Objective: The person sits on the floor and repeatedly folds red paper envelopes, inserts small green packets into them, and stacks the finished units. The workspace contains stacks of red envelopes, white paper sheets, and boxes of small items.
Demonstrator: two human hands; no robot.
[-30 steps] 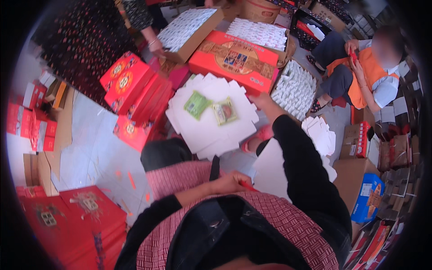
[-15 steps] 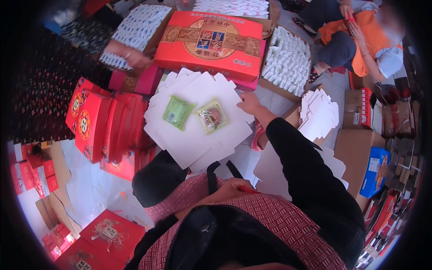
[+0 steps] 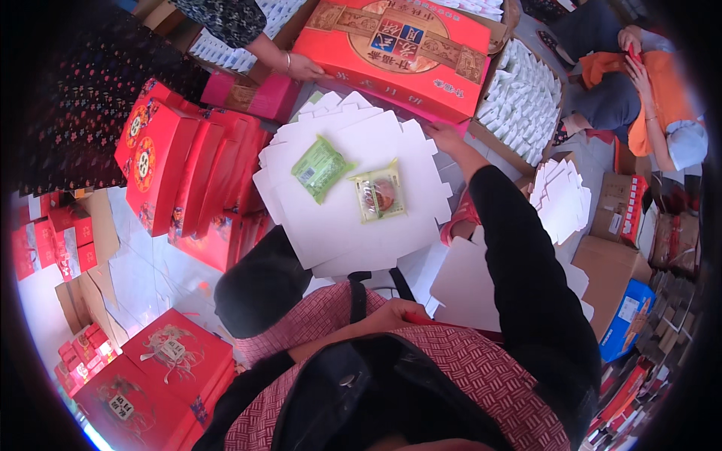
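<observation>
My right hand (image 3: 447, 137) reaches out to the near edge of a large red gift box (image 3: 451, 92), fingers curled at its front; the fingertips are partly hidden. Another person's hand (image 3: 304, 68) touches the box's left end. My left hand (image 3: 392, 314) lies in my lap, closed on a red flat thing (image 3: 418, 319), mostly hidden by my clothing. Before me lies a stack of white cardboard sheets (image 3: 338, 237). Two wrapped pastries rest on it: a green packet (image 3: 319, 170) and a clear-fronted packet (image 3: 378, 195).
Red boxes (image 3: 162, 173) are stacked on the left, others (image 3: 177, 349) at lower left. A carton of white packets (image 3: 519, 105) stands far right, near a person in orange (image 3: 650, 113). More white sheets (image 3: 481, 282) lie beside my right arm.
My right hand has moved from the white sheets' edge to the large red box. The other person's hand has come to the box's left end. The box has shifted rightward. My left hand stays put.
</observation>
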